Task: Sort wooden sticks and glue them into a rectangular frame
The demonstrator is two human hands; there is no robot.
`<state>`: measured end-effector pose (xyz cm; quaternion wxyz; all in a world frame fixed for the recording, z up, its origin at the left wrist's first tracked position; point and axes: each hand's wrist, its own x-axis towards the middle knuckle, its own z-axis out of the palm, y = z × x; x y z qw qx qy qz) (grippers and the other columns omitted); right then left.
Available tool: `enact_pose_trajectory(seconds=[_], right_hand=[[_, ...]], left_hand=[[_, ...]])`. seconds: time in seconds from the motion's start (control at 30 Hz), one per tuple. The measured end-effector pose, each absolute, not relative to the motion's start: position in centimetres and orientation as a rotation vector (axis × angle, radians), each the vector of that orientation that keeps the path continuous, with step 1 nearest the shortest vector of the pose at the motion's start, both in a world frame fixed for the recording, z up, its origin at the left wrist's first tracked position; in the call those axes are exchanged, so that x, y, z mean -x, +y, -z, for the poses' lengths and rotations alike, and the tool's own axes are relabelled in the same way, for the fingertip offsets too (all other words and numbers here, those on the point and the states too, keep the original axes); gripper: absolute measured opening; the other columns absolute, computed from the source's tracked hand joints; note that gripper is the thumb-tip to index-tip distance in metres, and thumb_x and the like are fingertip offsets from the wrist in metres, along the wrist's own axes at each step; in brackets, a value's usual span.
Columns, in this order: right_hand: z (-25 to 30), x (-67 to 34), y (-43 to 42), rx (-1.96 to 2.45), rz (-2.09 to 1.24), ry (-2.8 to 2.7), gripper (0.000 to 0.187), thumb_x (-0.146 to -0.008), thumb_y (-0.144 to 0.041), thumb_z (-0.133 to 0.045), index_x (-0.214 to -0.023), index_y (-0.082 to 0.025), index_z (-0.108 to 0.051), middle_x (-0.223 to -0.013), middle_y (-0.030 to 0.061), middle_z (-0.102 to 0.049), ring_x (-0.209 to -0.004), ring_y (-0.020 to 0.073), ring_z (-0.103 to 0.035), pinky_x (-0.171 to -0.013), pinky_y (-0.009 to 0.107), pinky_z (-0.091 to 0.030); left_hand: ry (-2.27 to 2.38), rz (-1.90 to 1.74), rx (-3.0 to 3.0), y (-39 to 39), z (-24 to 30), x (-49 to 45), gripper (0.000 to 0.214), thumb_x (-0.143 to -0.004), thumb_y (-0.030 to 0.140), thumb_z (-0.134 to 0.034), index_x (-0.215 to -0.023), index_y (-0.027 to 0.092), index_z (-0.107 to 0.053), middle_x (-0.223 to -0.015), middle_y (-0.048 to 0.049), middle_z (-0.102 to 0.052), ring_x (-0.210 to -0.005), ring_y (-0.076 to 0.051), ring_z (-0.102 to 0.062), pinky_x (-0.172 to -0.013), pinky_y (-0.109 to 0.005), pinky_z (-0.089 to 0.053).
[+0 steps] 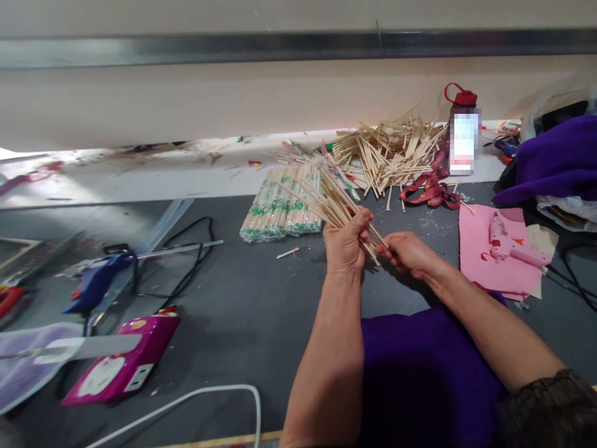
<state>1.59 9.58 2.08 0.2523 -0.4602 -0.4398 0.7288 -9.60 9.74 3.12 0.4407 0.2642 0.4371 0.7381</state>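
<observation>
My left hand point(346, 241) is closed around a bundle of thin bamboo sticks point(326, 199) that fans up and to the left. My right hand point(407, 252) pinches the lower end of a stick in that bundle, just right of my left hand. Both hands hover above a dark grey table point(242, 292). A wrapped pack of sticks point(280, 208) with green print lies behind the bundle. Farther back is a loose pile of sticks point(392, 152).
A blue glue gun point(97, 280) with black cable and a magenta power strip point(124, 364) lie left. A pink glue gun point(506, 242) rests on pink paper point(480, 261) at right. A red-capped bottle point(462, 134), red ribbon point(429, 190) and purple cloth point(555, 158) sit behind.
</observation>
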Motion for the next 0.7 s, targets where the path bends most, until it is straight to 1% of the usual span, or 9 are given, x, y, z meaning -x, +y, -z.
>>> enact_pose_trajectory(seconds=[0.1, 0.23, 0.33, 0.4, 0.53, 0.6, 0.7], right_hand=[[-2.0, -1.7, 9.7, 1.223, -2.045, -1.150, 0.018, -0.078, -0.016, -0.042, -0.068, -0.014, -0.056, -0.050, -0.0073, -0.039, -0.034, 0.0026, -0.024, -0.033, 0.016, -0.013], [-1.8, -2.6, 10.4, 1.116, -2.227, -1.124, 0.021, -0.080, -0.013, -0.041, -0.077, -0.012, -0.061, -0.056, -0.0055, -0.045, -0.035, 0.0017, -0.025, -0.034, 0.015, -0.013], [-1.7, -3.6, 11.0, 1.074, -2.290, -1.160, 0.024, -0.087, -0.024, -0.043, -0.082, -0.011, -0.063, -0.060, -0.0028, -0.052, -0.036, 0.0018, -0.028, -0.034, 0.015, -0.013], [-1.7, -4.0, 11.2, 1.105, -2.234, -1.275, 0.026, -0.088, -0.030, -0.045, -0.085, -0.011, -0.064, -0.059, -0.0027, -0.052, -0.035, 0.0024, -0.030, -0.034, 0.016, -0.013], [-1.9, -4.1, 11.1, 1.179, -2.068, -1.562, 0.019, -0.081, -0.019, -0.049, -0.086, -0.013, -0.066, -0.053, -0.0056, -0.050, -0.035, 0.0029, -0.030, -0.035, 0.017, -0.013], [-2.0, -3.9, 10.9, 1.213, -1.972, -1.658, 0.018, -0.078, -0.015, -0.048, -0.080, -0.013, -0.066, -0.051, -0.0060, -0.049, -0.036, 0.0032, -0.031, -0.036, 0.018, -0.016], [-2.0, -3.6, 10.7, 1.234, -1.727, -1.827, 0.016, -0.073, -0.012, -0.049, -0.067, -0.012, -0.064, -0.049, -0.0052, -0.051, -0.041, 0.0036, -0.037, -0.040, 0.017, -0.024]], left_hand=[[1.054, -1.824, -0.583, 9.8, -3.1, 10.0, 0.032, -0.044, 0.027, -0.082, -0.062, 0.014, -0.059, -0.051, 0.0032, -0.060, -0.032, -0.001, -0.036, -0.032, -0.015, -0.026], [1.048, -1.813, -0.540, 10.0, -2.8, 10.5, 0.034, -0.044, 0.028, -0.083, -0.064, 0.015, -0.058, -0.053, 0.0035, -0.061, -0.033, -0.001, -0.036, -0.032, -0.014, -0.025], [1.085, -1.797, -0.519, 10.2, -2.5, 10.7, 0.036, -0.044, 0.029, -0.083, -0.065, 0.015, -0.058, -0.053, 0.0033, -0.061, -0.034, -0.001, -0.038, -0.032, -0.014, -0.025], [1.115, -1.780, -0.513, 10.2, -2.4, 10.6, 0.036, -0.044, 0.029, -0.083, -0.067, 0.015, -0.059, -0.053, 0.0032, -0.061, -0.034, -0.001, -0.039, -0.032, -0.013, -0.024], [1.136, -1.757, -0.552, 10.0, -2.6, 10.2, 0.036, -0.045, 0.029, -0.083, -0.067, 0.015, -0.058, -0.053, 0.0034, -0.061, -0.034, -0.001, -0.039, -0.032, -0.014, -0.025], [1.132, -1.727, -0.598, 9.9, -2.8, 10.0, 0.035, -0.045, 0.030, -0.083, -0.067, 0.015, -0.059, -0.053, 0.0031, -0.061, -0.034, -0.002, -0.039, -0.032, -0.014, -0.025], [1.121, -1.694, -0.664, 9.6, -2.9, 9.9, 0.032, -0.047, 0.029, -0.081, -0.066, 0.015, -0.060, -0.053, 0.0025, -0.060, -0.034, -0.002, -0.039, -0.032, -0.015, -0.025]])
